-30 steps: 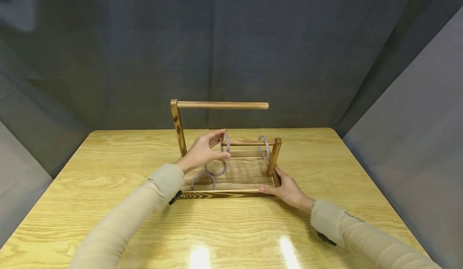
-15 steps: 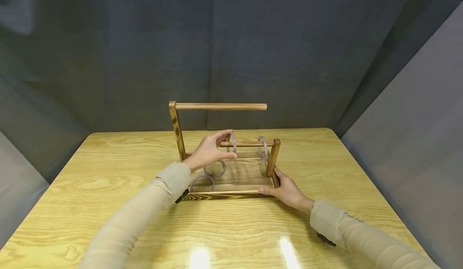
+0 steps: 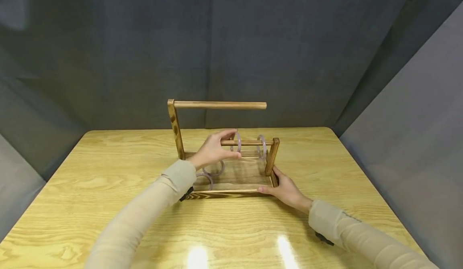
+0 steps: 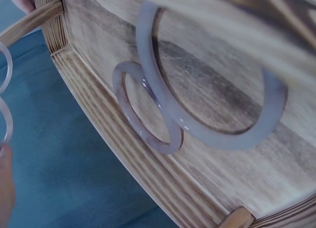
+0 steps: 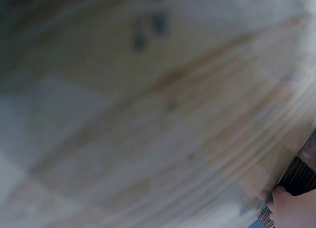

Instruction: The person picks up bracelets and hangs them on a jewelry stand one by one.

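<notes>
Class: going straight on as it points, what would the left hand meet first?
Likely the hanging ring beside the post, on the same rod as the pinched ring in the left hand, though depth is unclear.

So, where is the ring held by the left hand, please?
Near centre in the head view, the held ring encircles the lower rod, left of the other hung ring.

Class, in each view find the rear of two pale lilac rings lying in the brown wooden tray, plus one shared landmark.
Head: rear ring, below and left of centre.
Left wrist: near centre, looking smaller than the front ring.
Right wrist: not visible.
Shared landmark: right hand, lower right, top left, bottom right in turn.
</notes>
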Demonstrator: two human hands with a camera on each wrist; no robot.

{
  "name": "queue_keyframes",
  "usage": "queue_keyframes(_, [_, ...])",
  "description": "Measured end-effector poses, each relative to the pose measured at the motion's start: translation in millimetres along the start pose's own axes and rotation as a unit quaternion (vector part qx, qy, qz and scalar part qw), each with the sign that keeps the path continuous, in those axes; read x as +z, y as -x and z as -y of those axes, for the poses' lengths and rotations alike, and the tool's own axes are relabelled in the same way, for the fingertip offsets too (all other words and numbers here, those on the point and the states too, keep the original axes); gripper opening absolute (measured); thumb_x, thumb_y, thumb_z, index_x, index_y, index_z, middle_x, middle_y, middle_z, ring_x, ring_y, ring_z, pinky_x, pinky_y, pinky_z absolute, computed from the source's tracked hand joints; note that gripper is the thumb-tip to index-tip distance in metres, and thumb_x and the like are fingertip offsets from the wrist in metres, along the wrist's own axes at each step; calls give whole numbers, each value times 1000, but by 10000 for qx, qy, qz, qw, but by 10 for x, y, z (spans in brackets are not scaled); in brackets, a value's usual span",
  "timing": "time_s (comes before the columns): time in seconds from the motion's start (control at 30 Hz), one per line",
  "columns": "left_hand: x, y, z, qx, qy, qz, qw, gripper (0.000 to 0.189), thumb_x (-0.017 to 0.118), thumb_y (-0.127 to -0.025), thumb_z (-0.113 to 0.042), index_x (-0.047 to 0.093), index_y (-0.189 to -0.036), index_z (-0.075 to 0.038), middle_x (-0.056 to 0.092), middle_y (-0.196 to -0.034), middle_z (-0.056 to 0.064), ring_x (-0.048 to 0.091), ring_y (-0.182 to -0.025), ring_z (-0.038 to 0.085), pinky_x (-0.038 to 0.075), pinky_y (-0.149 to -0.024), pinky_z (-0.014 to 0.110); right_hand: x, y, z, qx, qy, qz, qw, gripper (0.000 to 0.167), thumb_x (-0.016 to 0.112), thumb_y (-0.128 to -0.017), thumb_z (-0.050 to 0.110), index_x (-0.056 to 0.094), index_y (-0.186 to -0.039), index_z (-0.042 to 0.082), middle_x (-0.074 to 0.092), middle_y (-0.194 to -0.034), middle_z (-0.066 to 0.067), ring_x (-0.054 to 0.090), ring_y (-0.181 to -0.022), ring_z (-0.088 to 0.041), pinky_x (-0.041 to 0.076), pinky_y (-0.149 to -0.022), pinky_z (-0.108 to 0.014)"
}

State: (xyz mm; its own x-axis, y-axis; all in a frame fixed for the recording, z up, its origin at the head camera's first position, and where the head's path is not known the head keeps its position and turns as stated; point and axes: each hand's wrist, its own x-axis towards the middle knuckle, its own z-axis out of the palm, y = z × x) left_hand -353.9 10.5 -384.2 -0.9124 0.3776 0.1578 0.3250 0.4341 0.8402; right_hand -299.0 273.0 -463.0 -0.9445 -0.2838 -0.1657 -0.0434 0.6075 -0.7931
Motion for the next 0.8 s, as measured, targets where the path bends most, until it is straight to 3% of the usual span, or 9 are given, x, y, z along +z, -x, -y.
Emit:
queue_keyframes(0.23, [-2, -35, 18, -98, -274, 79, 9995, 84, 82, -64, -39, 44, -137, -23, 48, -137, -2, 47, -123, 17, 38, -105, 36, -21, 39, 80, -12, -80, 26, 10000, 103, 71, -78, 41, 3, -148, 9, 11, -152, -19, 13, -138, -38, 25, -108, -55])
queue_keyframes(0.57, [31, -46, 28, -106, -353, 202, 9991, 82, 82, -67, -31, 44, -138, -20, 50, -136, 3, 46, -124, 19, 38, -105, 37, -3, 9, -8, -42, -148, 12, 9999, 104, 72, -76, 42, 4, -149, 12, 10, -153, -18, 12, -139, -37, 23, -109, -55])
queue_keyframes(0.8, [2, -60, -3, -35, -412, 334, 9986, 81, 81, -69, -29, 42, -139, -17, 49, -137, 4, 46, -124, 20, 36, -106, 37, -51, 55, 110, 9, -191, 82, 9998, 101, 71, -80, 35, 2, -148, 7, 10, -152, -22, 11, -138, -41, 23, -108, -57])
